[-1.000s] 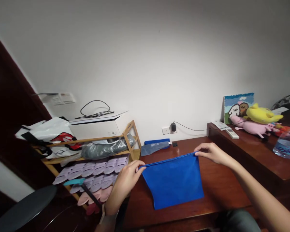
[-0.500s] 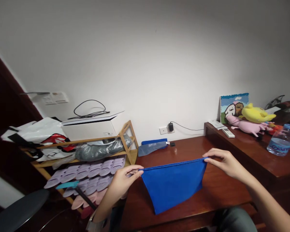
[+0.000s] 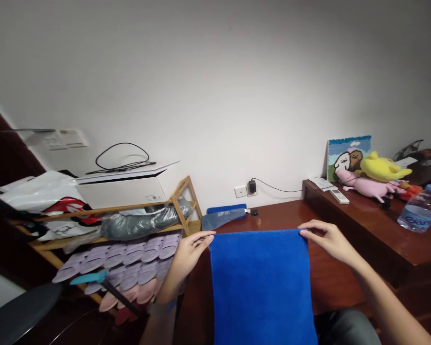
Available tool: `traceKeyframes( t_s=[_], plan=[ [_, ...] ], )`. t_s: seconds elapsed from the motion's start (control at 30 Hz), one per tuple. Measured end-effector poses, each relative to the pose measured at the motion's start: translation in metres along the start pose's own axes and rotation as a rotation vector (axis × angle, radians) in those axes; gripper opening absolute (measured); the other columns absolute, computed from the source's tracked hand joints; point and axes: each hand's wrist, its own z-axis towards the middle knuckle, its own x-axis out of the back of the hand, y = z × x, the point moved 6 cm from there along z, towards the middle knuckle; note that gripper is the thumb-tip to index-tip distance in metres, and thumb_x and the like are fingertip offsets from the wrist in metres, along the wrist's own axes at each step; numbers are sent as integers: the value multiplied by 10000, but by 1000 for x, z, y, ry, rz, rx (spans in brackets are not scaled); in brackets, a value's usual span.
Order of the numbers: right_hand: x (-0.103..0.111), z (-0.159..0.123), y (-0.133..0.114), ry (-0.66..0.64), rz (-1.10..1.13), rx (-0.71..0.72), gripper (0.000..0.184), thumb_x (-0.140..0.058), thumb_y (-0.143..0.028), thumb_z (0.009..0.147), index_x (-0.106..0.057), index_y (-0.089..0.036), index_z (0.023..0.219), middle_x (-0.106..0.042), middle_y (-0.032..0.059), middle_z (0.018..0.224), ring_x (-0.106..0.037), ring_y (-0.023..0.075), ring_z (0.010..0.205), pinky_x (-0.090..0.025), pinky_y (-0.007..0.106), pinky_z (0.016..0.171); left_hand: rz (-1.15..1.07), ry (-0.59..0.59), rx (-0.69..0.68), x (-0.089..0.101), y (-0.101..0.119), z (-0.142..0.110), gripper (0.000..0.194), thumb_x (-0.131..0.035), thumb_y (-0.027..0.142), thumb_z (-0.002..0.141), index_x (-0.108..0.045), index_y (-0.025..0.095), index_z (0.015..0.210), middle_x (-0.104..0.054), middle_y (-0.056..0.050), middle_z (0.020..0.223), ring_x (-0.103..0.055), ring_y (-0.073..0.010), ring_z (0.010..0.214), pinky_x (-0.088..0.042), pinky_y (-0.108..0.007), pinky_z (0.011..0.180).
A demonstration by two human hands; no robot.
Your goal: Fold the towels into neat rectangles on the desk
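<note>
A blue towel (image 3: 262, 287) is stretched between my two hands, its stitched upper edge pulled nearly straight. My left hand (image 3: 192, 254) pinches the upper left corner between thumb and fingers. At the upper right corner, my right hand (image 3: 325, 239) grips the cloth the same way. The towel spreads down toward me over the brown wooden desk (image 3: 334, 273), and its lower end runs out of the frame. Whether its lower part rests on the desk or hangs free, I cannot tell.
Behind the towel lie a grey folded cloth (image 3: 224, 219) and another blue piece. A wooden rack (image 3: 187, 206) with several slippers stands left. On the raised right section are a water bottle (image 3: 421, 211), plush toys (image 3: 382, 167) and a remote (image 3: 339, 196). A charger (image 3: 252, 186) sits in the wall socket.
The towel has opened out from a short, slanted hanging piece to a long, flat sheet reaching toward me. My left hand has risen a little; both hands keep their corners.
</note>
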Motion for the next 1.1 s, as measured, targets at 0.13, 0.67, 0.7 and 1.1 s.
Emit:
traceKeyframes(
  t_s=[0.13, 0.67, 0.7, 1.1],
  plan=[
    [-48, 59, 77, -30, -71, -124, 365, -665, -510, 904, -798, -194, 1028, -813, 87, 996, -748, 252, 918, -596, 364, 866, 147, -55, 1, -48, -71, 59, 343, -627, 443, 900, -809, 173, 1005, -834, -95, 1034, -783, -261, 965, -631, -384, 903],
    [-242, -70, 214, -210, -721, -312, 677, -280, -499, 1055, -355, -172, 1643, -293, 97, 1715, -193, 284, 1609, -151, 512, 1310, 745, -298, -184, -217, -209, -91, 548, -364, 462, 1084, -420, 304, 1606, -393, -62, 1686, -345, -273, 1563, -333, -522, 1266],
    [-241, -67, 216, -230, -729, -305, 684, -265, -503, 1057, -331, -168, 1650, -266, 98, 1722, -177, 279, 1612, -135, 512, 1311, 764, -307, -156, -218, -211, -90, 555, -354, 469, 1087, -402, 305, 1615, -368, -67, 1696, -324, -277, 1571, -323, -523, 1269],
    [-234, -53, 195, -156, -848, -339, 675, -278, -425, 1048, -346, -104, 1638, -276, 159, 1712, -198, 344, 1602, -149, 547, 1292, 867, -186, 3, -234, -178, -111, 543, -387, 462, 1063, -628, 188, 1465, -574, -179, 1543, -502, -386, 1450, -392, -574, 1201]
  ],
)
